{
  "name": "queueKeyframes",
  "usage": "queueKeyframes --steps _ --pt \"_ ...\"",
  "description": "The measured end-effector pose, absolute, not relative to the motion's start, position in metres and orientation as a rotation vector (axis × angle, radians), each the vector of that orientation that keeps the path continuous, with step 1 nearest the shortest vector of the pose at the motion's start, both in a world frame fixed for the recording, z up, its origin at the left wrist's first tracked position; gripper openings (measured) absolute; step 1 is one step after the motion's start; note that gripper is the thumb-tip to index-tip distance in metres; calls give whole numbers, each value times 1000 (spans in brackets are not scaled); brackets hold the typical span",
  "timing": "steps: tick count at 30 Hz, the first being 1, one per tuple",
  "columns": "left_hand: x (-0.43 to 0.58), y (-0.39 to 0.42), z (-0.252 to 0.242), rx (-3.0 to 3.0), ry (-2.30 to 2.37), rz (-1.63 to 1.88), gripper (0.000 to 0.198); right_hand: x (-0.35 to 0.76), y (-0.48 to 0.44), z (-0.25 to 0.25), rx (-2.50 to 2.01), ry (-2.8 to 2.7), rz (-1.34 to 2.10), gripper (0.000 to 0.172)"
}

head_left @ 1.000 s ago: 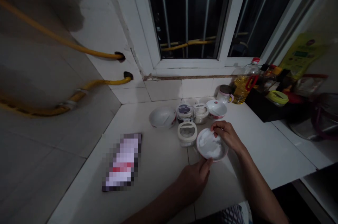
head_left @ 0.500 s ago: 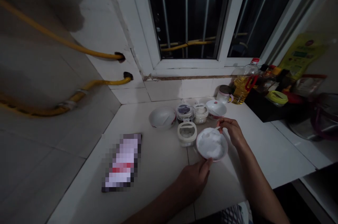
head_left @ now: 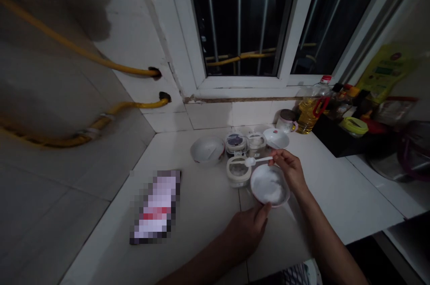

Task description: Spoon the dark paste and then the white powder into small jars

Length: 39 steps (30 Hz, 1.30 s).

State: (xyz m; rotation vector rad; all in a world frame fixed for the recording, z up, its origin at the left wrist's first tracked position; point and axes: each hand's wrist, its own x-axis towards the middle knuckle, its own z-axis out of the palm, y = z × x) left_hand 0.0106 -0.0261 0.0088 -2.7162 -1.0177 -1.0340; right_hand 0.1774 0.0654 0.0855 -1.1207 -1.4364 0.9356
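Observation:
My left hand (head_left: pixel 250 227) grips the near rim of a bowl (head_left: pixel 269 185) holding white powder. Between the fingers of my right hand (head_left: pixel 288 166) is the handle of a small white spoon (head_left: pixel 258 159). The spoon's head, with a white heap in it, is over a lidded jar (head_left: pixel 238 171) just left of the bowl. Behind stand a dark-topped jar (head_left: pixel 235 141), another white-rimmed jar (head_left: pixel 256 140) and a small white bowl (head_left: pixel 277 138).
A larger bowl (head_left: pixel 207 150) stands left of the jars. A pixelated flat object (head_left: pixel 156 206) lies on the left counter. Farther right are a mug (head_left: pixel 286 120), an oil bottle (head_left: pixel 308 112) and a black box (head_left: pixel 332 135) of condiments.
My right hand has lifted the spoon out of the powder and brought its head left, over the bowl's far-left rim to the jar. My left hand still holds the bowl.

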Motion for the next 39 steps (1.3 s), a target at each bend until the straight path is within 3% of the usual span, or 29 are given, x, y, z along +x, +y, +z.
queueKeyframes --steps 4,7,15,23,33,39 --pt "10 -27 10 -2738 -1030 -1014 34 166 56 84 -926 -1968 454 19" --pt "10 -27 10 -2746 -1030 -996 34 166 54 84 -767 -2196 281 25" --pt "11 -26 10 -2708 -996 -1061 33 199 57 95 -1039 -1808 326 16" --pt "10 -27 7 -2736 -1012 -1019 34 203 65 95 -1070 -2121 72 19" --pt "10 -26 8 -2761 -1013 -1051 35 192 72 83 -1347 -1952 643 20" --pt "10 -27 14 -2752 -993 -1054 33 198 68 92 -1228 -2085 289 21"
